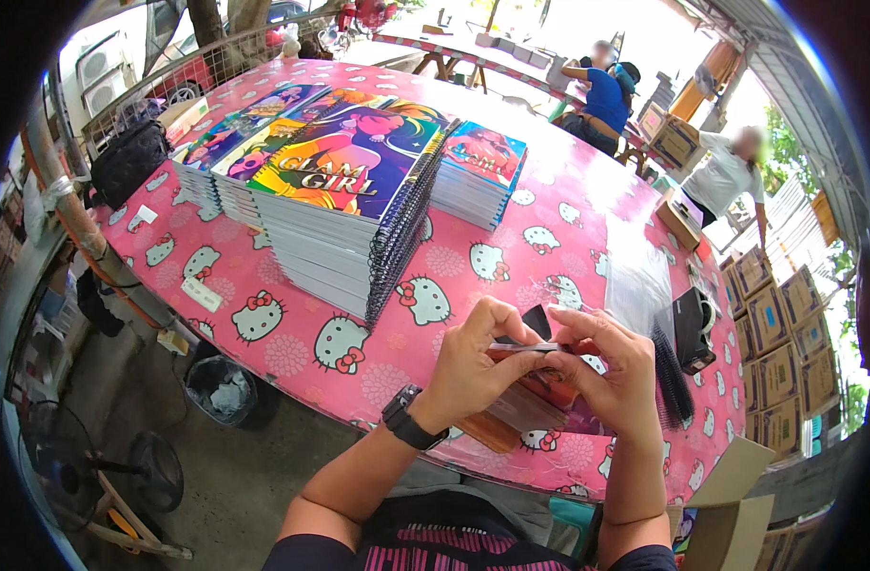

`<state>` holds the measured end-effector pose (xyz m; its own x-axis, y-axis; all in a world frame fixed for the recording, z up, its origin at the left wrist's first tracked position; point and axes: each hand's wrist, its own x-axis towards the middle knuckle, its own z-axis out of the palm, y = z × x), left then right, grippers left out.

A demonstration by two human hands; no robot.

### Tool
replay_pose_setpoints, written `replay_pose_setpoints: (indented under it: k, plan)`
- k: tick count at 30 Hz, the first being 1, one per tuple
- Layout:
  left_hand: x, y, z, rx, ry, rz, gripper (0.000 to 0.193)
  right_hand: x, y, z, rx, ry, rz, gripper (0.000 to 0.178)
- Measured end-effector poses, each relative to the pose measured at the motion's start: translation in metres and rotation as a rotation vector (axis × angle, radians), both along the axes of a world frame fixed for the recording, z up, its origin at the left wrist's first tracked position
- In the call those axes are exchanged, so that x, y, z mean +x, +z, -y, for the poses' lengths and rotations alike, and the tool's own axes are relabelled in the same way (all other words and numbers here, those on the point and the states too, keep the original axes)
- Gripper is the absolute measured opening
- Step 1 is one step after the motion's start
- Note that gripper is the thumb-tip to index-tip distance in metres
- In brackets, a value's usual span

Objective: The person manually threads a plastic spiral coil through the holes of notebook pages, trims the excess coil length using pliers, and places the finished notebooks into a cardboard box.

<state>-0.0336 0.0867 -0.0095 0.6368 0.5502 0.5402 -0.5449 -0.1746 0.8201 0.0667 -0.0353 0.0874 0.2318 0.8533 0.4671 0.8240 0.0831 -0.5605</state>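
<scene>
So, open-sided work area: boxes (782,357) piled at right, one person (601,105) in blue and another (725,176) in white toward the far end, bin (221,390) and fan (157,471) at left, off the desk (287,357). Desk's long, pink, cat-face print, glossy, so things may slide if bumped. Tall stack (349,162) of notebooks looks like the main risk: spirals bunched on one side, edges uneven, an elbow knock might topple it. Smaller stack (482,152) just beside it could get pushed along. Plastic sheet (639,285) lies loose at right; a gust could probably lift it. Black coils (673,381) lie right beside the right forearm, could snag or tangle if that arm swings out. Brown strip (492,431) sits near the front edge, might get brushed off. Thin piece (537,346) is up between both hands over the desk's near side, left hand (482,357) and right hand (606,366) both pinching it, thumbs against fingers. Uneven pull could crease it; fingers hide what exactly it is.
</scene>
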Motion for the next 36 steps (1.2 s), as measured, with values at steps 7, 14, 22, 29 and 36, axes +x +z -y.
replay_pose_setpoints:
  k: [7,14,22,29,36]
  plan:
    - [-0.01,0.024,-0.014,0.144,0.237,-0.06,0.046,-0.001,0.006,-0.014,0.096,-0.044,0.009,0.042]
    - [-0.057,0.034,-0.038,0.193,0.701,-0.036,0.069,0.01,0.082,-0.076,0.737,0.125,-0.416,0.044]
    - [-0.092,0.082,-0.113,0.214,0.715,0.069,0.075,0.016,0.107,-0.21,0.697,0.492,-0.982,0.042]
    - [-0.111,0.088,-0.157,-0.129,0.468,0.072,0.056,0.019,0.121,-0.245,0.747,0.462,-1.132,0.039]
    - [-0.117,0.07,-0.224,0.455,0.965,-0.368,0.033,0.084,0.002,-0.3,0.116,-0.227,-0.271,0.025]
